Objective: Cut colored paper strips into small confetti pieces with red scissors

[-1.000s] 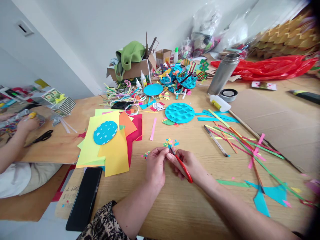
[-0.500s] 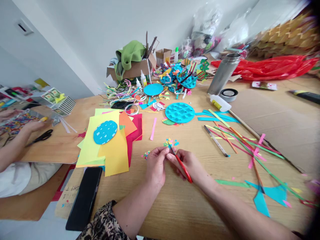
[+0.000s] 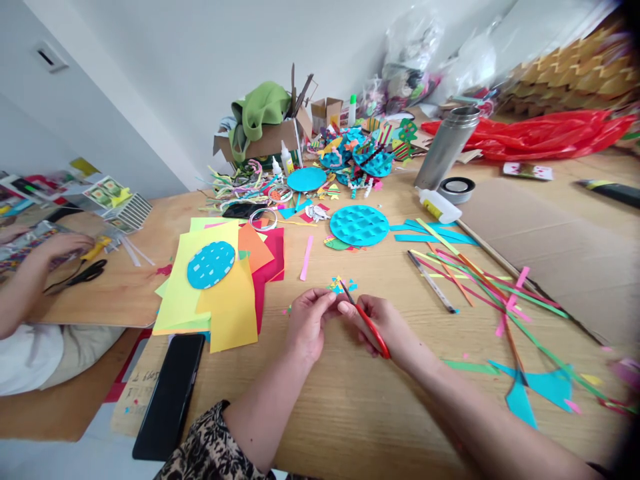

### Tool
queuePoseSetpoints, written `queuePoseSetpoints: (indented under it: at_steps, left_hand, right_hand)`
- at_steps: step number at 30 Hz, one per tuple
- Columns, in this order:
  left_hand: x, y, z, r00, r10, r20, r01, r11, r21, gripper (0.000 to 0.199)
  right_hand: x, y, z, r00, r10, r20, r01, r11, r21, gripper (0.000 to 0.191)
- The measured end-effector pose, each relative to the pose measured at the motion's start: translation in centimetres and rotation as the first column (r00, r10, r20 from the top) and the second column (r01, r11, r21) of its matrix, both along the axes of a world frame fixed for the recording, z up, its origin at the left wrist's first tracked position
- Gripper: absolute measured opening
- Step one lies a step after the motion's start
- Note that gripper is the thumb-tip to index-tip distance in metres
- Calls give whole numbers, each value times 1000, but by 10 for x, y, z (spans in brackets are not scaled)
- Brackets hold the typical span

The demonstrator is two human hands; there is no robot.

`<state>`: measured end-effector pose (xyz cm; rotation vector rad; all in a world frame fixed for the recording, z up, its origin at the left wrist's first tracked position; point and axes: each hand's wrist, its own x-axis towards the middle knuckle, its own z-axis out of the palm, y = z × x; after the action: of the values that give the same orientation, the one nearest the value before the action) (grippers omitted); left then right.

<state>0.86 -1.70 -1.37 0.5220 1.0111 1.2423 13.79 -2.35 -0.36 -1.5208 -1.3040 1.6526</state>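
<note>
Red-handled scissors (image 3: pixel 373 328) are gripped in my right hand (image 3: pixel 383 327), blades pointing up and left over the table. Just left of them, my left hand (image 3: pixel 311 323) has its thumb and fingertips pinched together; whatever lies between them is too small to make out. Beyond the fingertips is a small heap of yellow and blue paper bits (image 3: pixel 345 285). A pink paper strip (image 3: pixel 307 258) lies flat past my left hand. Farther back sits a blue textured oval (image 3: pixel 359 225), with a green paper piece (image 3: pixel 338 244) showing under its near edge.
Coloured sheets (image 3: pixel 200 310) with a speckled blue oval (image 3: pixel 211 265) lie left, above a black phone (image 3: pixel 169 397). Paper strips (image 3: pixel 480 273) and a pen (image 3: pixel 433 283) are on the right. Behind stand a steel flask (image 3: pixel 447 148) and a glue bottle (image 3: pixel 440 205). A co-worker's hand (image 3: pixel 63 245) works at far left.
My hands have drawn slightly apart, the scissors shifting a little right and away from my left fingertips. At far left, the co-worker's hand has moved.
</note>
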Motion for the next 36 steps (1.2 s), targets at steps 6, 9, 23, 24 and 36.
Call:
queuePoseSetpoints:
  at_steps: [6,9,23,24,36]
  left_hand:
    - [-19,10,5,981,-191,-27,190,981,-47,15]
    - [-24,12,7,964,-261,-43,259,965,-50,15]
    - [-28,13,5,921,-383,-68,381,924,-40,14]
    - [-28,13,5,921,-384,-68,382,923,-40,14]
    - [-29,13,6,910,-406,-87,403,914,-50,14]
  right_hand:
    - [14,7,11,979,203,-28,-204,978,-34,44]
    - [20,8,12,950,311,-32,-312,950,-27,44]
    - [24,9,11,907,421,-9,-421,907,-23,44]
    - [24,9,11,906,423,-14,-424,906,-20,44]
    - [26,8,12,881,456,-124,-455,890,41,44]
